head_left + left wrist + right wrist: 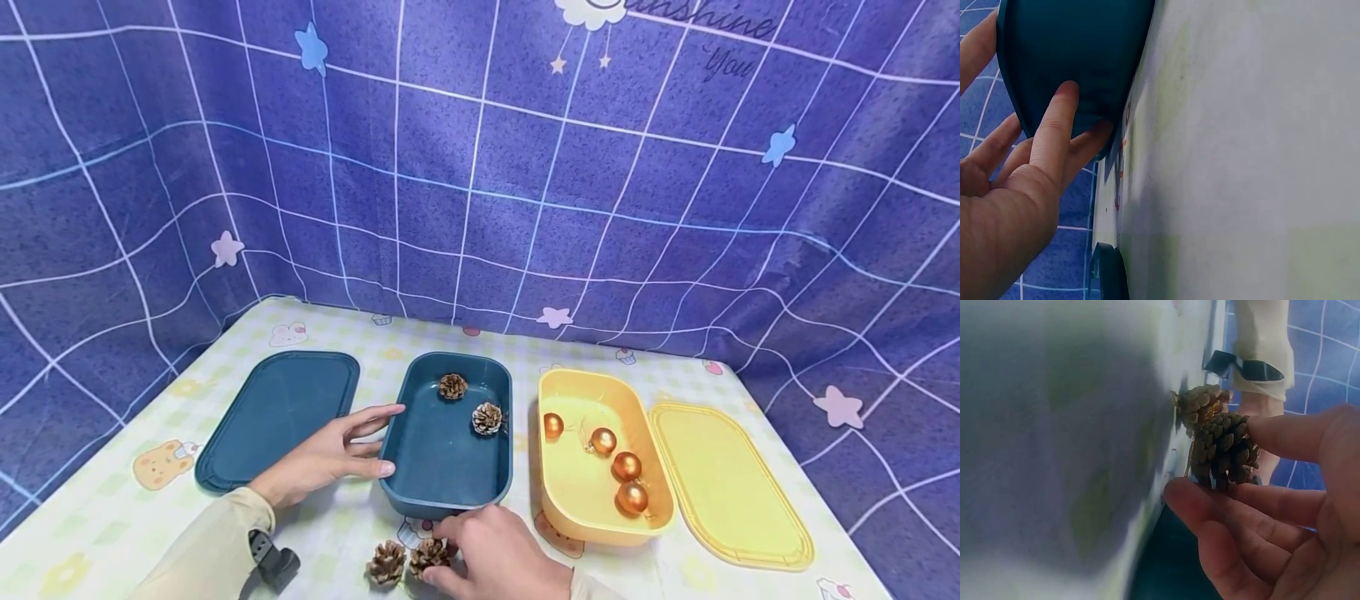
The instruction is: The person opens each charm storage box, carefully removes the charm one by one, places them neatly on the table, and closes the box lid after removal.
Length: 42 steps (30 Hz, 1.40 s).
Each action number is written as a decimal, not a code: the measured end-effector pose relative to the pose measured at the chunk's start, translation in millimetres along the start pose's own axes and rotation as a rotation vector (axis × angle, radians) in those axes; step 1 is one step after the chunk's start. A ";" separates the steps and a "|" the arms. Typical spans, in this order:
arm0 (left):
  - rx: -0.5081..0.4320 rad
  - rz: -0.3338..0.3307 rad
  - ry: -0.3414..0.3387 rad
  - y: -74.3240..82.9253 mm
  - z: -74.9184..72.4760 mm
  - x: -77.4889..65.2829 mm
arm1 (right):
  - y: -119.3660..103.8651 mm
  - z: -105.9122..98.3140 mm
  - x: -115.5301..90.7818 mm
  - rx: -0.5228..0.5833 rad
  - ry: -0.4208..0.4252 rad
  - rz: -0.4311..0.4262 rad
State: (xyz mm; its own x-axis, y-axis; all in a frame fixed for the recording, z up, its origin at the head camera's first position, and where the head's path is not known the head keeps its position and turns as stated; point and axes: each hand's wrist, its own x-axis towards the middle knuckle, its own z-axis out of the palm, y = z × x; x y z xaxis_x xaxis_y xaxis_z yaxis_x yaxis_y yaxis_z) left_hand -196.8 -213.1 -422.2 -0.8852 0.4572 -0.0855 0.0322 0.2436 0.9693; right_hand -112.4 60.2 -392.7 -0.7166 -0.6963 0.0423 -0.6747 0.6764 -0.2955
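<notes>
My left hand rests against the left side of a dark teal box, its fingers spread and fairly straight. In the left wrist view the fingertips lie on the box's outer wall. Two pine cones sit inside the box, toward the back and right. In front of it, my right hand pinches a brown pine cone between thumb and fingers. A second loose pine cone lies just left of that one on the table. A thin gold string shows beside the gripped cone in the right wrist view.
Right of the teal box stands a yellow box holding several copper-coloured balls. Its yellow lid lies to the right. A teal lid lies flat at the left, partly under my left forearm. A blue curtain hangs behind the table.
</notes>
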 end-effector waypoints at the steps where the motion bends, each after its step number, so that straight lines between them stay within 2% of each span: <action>1: 0.000 0.001 -0.002 -0.1 -0.1 0.0 | -0.3 1.1 0.6 -0.005 -0.001 0.003; 7: -0.001 0.007 -0.007 0.9 -1.1 -0.5 | -1.8 8.7 3.1 -0.073 0.012 0.006; 11: -0.005 0.001 -0.006 0.3 -1.2 0.0 | -2.1 12.8 4.8 -0.082 0.005 0.025; 18: -0.002 0.011 -0.023 0.4 -0.4 0.3 | -1.4 15.0 6.5 -0.051 -0.006 0.048; 31: -0.004 -0.004 -0.002 1.0 -0.2 -0.3 | -1.2 13.8 4.1 0.047 -0.036 0.066; 42: -0.001 -0.006 -0.004 2.7 -0.2 -1.0 | -3.2 6.2 1.2 0.023 -0.035 0.065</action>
State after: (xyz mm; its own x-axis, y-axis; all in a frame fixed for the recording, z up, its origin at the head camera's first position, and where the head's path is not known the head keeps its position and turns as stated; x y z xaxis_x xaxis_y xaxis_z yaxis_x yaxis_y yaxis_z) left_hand -195.9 -213.0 -419.5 -0.8835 0.4592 -0.0927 0.0260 0.2457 0.9690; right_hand -110.1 55.7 -397.7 -0.7518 -0.6593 -0.0111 -0.6223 0.7149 -0.3187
